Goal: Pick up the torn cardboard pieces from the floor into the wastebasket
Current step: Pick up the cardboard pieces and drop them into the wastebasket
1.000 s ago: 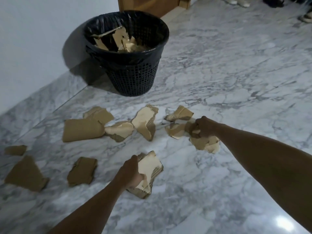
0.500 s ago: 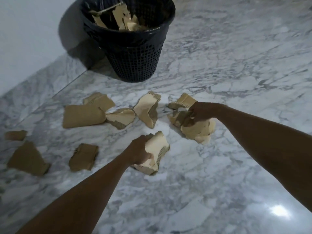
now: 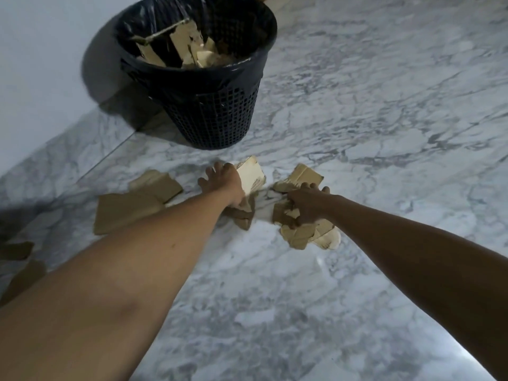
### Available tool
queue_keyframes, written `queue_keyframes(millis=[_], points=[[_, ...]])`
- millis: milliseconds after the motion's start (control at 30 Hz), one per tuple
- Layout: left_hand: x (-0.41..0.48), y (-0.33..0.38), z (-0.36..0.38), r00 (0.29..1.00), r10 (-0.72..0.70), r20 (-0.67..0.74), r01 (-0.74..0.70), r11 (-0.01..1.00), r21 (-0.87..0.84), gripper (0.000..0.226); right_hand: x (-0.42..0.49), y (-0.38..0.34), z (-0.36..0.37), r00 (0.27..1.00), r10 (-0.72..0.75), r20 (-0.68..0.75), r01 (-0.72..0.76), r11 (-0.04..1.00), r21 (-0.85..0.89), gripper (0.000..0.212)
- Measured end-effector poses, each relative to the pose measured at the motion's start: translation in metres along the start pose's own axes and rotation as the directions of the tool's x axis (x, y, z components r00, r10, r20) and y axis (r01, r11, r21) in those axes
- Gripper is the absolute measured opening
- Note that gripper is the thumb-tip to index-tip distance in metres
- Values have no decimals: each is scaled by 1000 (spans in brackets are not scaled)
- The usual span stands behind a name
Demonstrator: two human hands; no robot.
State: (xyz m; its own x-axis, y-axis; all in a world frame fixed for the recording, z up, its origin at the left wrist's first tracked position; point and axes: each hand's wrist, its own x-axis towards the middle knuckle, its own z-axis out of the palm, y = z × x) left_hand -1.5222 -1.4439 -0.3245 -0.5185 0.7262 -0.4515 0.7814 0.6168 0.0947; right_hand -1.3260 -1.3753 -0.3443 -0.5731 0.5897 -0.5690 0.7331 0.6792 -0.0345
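Torn brown cardboard pieces lie on the marble floor in front of the black mesh wastebasket (image 3: pixel 214 114), which has a black bag liner and holds several pale cardboard scraps (image 3: pixel 187 48). My left hand (image 3: pixel 224 182) reaches forward low over the floor and grips a pale-faced piece (image 3: pixel 251 176), with brown pieces (image 3: pixel 242 215) under its wrist. My right hand (image 3: pixel 308 204) clutches a bundle of pieces (image 3: pixel 310 235) against the floor. One folded piece (image 3: pixel 302 176) lies just ahead of its fingers.
A large flat brown piece (image 3: pixel 126 210) and a smaller one (image 3: pixel 159 184) lie left of my left arm. Two more pieces (image 3: pixel 16 250) sit at the left edge. A pale wall (image 3: pixel 41 64) runs along the left behind the wastebasket. Open marble floor stretches to the right.
Both hands have moved forward toward the wastebasket with their cardboard. My left hand has carried its piece over the pieces in the middle. The view has moved closer to the wastebasket.
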Motion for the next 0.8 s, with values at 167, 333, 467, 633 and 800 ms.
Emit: queue_keyframes(millis=[167, 333, 467, 633, 800], points=[[12, 0, 4, 998, 25, 55, -24, 1000, -14, 98, 2, 7, 3, 999, -51, -2, 51, 997, 50, 50], [12, -1, 3, 997, 77, -18, -76, 996, 51, 76, -2, 14, 6, 999, -32, -35, 37, 989, 144, 64], [-9, 13, 8, 896, 393, -207, -347, 911, 225, 51, -8, 17, 6, 995, 18, -94, 2, 978, 209, 76], [-29, 17, 1, 852, 412, -325, -466, 878, -108, 42, -10, 15, 1, 998, 49, -44, -42, 990, 137, 50], [-21, -54, -1, 932, 320, -172, -361, 867, -344, 47, 4, 31, -18, 981, 191, -24, -180, 953, 242, 68]])
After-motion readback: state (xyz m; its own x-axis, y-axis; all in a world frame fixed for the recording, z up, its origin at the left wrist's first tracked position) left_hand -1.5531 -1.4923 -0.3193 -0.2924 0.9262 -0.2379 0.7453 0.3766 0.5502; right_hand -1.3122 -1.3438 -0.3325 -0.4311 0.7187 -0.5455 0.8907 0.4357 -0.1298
